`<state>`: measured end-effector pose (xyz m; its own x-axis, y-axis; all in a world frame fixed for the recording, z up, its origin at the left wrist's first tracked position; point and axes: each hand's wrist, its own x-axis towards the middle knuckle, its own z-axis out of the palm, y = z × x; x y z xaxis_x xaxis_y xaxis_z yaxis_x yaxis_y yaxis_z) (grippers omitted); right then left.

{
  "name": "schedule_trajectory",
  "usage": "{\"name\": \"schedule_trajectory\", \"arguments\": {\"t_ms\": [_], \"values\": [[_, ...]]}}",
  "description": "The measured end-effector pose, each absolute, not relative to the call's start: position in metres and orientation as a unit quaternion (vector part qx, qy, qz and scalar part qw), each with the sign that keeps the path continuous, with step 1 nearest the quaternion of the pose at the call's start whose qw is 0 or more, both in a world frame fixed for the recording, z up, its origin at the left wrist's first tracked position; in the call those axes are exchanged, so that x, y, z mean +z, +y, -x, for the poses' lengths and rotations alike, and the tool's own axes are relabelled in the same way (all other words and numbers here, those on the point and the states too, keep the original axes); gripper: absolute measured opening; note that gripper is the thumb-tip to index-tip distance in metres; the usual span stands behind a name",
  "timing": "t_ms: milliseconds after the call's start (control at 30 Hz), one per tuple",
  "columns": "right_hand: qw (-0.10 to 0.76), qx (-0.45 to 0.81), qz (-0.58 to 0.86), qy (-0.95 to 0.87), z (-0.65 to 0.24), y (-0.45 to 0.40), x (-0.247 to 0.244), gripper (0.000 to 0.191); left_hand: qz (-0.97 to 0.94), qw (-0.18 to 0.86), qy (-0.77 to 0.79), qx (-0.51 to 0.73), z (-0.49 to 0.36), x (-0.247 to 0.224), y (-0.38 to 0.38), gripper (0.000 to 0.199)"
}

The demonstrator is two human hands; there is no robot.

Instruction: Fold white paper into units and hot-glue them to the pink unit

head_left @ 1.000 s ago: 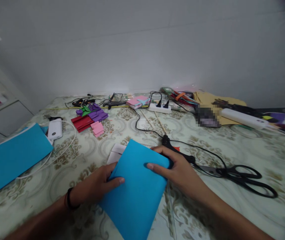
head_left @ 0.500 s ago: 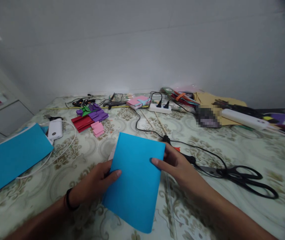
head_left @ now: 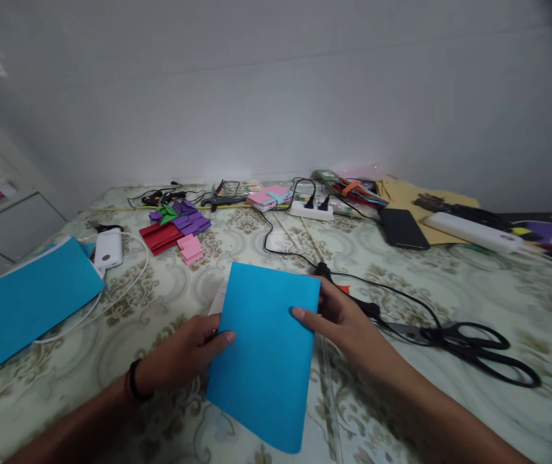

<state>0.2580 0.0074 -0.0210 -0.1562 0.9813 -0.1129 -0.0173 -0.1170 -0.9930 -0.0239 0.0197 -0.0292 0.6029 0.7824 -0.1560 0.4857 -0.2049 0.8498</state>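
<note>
Between my hands is a sheet of blue paper [head_left: 264, 361], held up over the table and curling slightly at its lower edge. My left hand [head_left: 198, 345] grips its left edge, thumb in front and fingers behind. On the opposite side, my right hand [head_left: 334, 319] pinches the upper right edge, thumb on the face and the other fingers hidden behind it. Black-handled scissors [head_left: 474, 351] lie to the right of my right hand. Part of something pale shows behind the sheet's upper left edge.
More blue paper [head_left: 46, 299] lies at the left beside a white power bank [head_left: 108, 249]. Folded red paper [head_left: 161, 237], purple paper [head_left: 191, 221] and pink paper [head_left: 190, 249] sit farther back. A power strip [head_left: 311, 210], black phone [head_left: 404, 229] and cables are behind.
The blue sheet has turned slightly, its lower edge shifting right. Both hands keep their hold in nearly the same places.
</note>
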Motion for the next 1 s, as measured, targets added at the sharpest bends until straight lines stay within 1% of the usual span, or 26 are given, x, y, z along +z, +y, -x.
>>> {"name": "schedule_trajectory", "arguments": {"t_ms": [133,300,667,1000], "values": [[0.442,0.572,0.477,-0.501,-0.257,0.0065,-0.0225,0.046,-0.761,0.467,0.431,0.128,0.0238,-0.0286,0.0198,0.046],[0.439,0.571,0.473,-0.508,-0.2583,0.0066,-0.0228,0.044,-0.755,0.501,0.405,0.125,0.0232,-0.0255,0.0186,0.046],[0.445,0.556,0.454,-0.536,-0.2592,0.0045,-0.0217,0.038,-0.759,0.503,0.399,0.106,0.0228,-0.024,0.0188,0.053],[0.45,0.536,0.463,-0.543,-0.2608,0.001,-0.0206,0.042,-0.761,0.486,0.417,0.107,0.0233,-0.0226,0.0165,0.053]]}}
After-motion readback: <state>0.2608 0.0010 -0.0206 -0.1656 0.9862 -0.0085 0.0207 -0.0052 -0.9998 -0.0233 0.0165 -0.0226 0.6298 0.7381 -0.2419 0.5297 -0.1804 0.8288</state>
